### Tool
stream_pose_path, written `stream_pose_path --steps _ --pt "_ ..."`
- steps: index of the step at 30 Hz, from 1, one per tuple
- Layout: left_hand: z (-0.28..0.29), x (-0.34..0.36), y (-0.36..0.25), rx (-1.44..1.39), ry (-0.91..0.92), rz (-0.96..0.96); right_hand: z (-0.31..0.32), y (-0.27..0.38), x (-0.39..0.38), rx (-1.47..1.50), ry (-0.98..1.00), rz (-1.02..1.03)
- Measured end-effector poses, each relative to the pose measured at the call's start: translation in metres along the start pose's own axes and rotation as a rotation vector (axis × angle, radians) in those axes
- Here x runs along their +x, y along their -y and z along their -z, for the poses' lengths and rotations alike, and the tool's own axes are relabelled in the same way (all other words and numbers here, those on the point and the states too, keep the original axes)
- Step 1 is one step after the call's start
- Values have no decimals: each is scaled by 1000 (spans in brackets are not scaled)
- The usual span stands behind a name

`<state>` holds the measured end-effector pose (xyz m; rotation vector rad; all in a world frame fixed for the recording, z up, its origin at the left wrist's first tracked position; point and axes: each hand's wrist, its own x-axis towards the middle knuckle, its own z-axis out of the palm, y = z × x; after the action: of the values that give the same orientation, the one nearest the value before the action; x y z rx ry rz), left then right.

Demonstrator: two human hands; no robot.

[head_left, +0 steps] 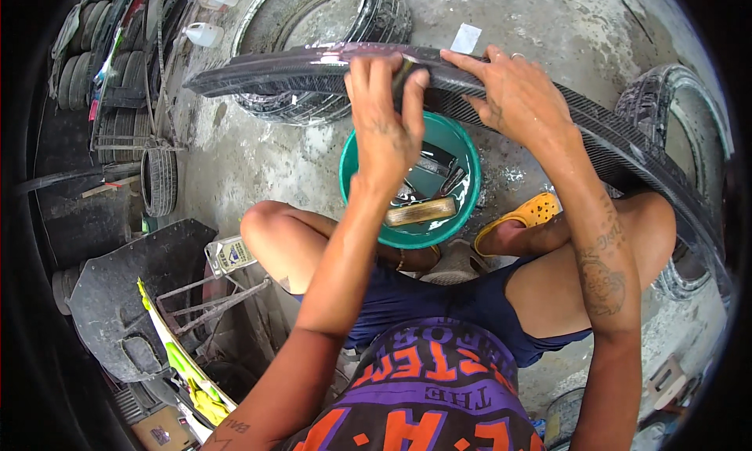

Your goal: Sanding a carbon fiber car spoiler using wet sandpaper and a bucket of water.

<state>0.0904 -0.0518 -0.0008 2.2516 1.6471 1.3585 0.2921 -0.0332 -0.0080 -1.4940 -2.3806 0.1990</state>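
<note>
A long, curved, black carbon-fibre strip, glossy and wet-looking in places, spans the view above a green basin and runs down past my right knee. My left hand is pressed against its middle, with a small dark pad between thumb and fingers, mostly hidden. Farther right, my right hand grips the strip, fingers over the upper edge and thumb on the near face. Water fills the basin, along with a wooden block and some dark pieces.
Large tyres lie behind the strip and at the right. More tyres and a metal rack stand at the left, near a plastic jug. A white paper scrap lies on the wet concrete floor.
</note>
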Motion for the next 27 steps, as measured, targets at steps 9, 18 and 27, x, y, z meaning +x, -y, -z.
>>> stream_pose_path --steps 9,18,27 --pt "-4 0 -2 -5 -40 35 0 3 -1 -28 15 -19" --pt "-5 2 -4 8 -81 44 -4 -2 0 35 1 3" --pt "3 -8 -4 29 -30 33 -2 -2 2 35 38 -2"
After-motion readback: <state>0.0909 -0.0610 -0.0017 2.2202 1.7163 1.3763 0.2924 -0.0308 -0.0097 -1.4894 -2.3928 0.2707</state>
